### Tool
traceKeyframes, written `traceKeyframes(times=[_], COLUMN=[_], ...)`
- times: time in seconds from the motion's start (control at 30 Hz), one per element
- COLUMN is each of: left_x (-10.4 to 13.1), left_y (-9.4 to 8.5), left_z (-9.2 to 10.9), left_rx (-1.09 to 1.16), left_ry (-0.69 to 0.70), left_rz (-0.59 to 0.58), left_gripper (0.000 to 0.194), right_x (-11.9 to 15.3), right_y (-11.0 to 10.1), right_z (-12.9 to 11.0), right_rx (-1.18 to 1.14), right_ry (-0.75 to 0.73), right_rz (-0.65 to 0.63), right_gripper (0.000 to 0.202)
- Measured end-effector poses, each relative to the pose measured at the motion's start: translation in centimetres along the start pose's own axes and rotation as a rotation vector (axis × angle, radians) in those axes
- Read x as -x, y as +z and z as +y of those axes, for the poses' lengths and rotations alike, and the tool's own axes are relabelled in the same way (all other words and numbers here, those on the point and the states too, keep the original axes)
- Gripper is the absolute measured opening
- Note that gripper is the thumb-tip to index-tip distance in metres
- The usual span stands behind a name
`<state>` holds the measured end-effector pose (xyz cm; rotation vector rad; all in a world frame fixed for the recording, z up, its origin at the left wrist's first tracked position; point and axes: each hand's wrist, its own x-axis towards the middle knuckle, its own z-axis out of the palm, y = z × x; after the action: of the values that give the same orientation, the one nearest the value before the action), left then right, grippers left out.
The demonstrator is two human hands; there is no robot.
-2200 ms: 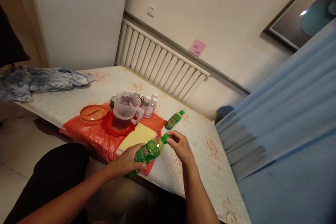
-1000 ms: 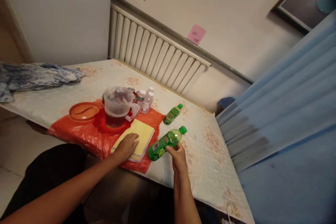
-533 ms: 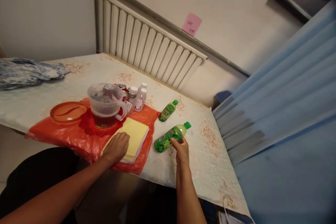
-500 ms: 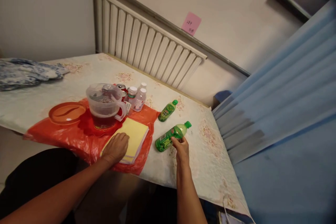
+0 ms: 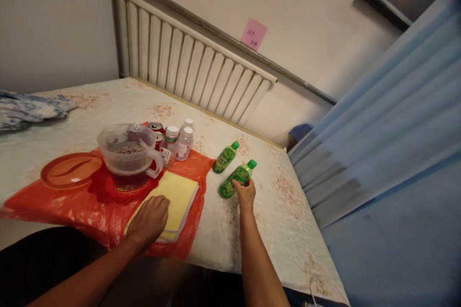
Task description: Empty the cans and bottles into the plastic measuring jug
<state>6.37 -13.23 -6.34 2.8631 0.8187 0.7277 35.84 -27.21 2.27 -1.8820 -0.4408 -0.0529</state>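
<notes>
Head view, right hand [image 5: 247, 195]: closed with thumb and fingers around the side of a green-labelled plastic bottle with a green cap [image 5: 236, 176].
Gripped bottle: apparently upright over the pale, floral-covered bench [image 5: 277, 230], just beside a similar green-capped plastic bottle [image 5: 224, 158]; base contact hard to confirm.
Left hand [image 5: 149, 220]: resting on a stack of yellow paper [image 5: 182, 196], with fingers loosely bent, gripping nothing visible.
Step in hand: probably placing or steadying the bottle.
Next move: likely calling for a settled base before any loosening.
</notes>
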Motion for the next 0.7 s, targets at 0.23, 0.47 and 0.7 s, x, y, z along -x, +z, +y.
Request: traceKeyframes(times=[0.23,0.47,0.7], left_x=[0.1,0.2,0.1], left_y=[0.3,0.7,0.7], left_z=[-0.2,-0.4,-0.3], left_rx=[0.051,0.007,-0.033], left_ry=[-0.034,-0.011,0.009], left_rz=[0.02,0.022,0.01], left_gripper=[0.019,0.019,0.02], right_x=[-2.4,-4.5,-4.5], right_y=[2.2,4.4,5.6], right_z=[0.5,1.8,4.1], right_rx=[0.073,0.11,0.069], right_ry=[-0.035,-0.061,-0.091], right_rz=[0.091,0.145,0.098], right_gripper=[0.046,0.049,0.054])
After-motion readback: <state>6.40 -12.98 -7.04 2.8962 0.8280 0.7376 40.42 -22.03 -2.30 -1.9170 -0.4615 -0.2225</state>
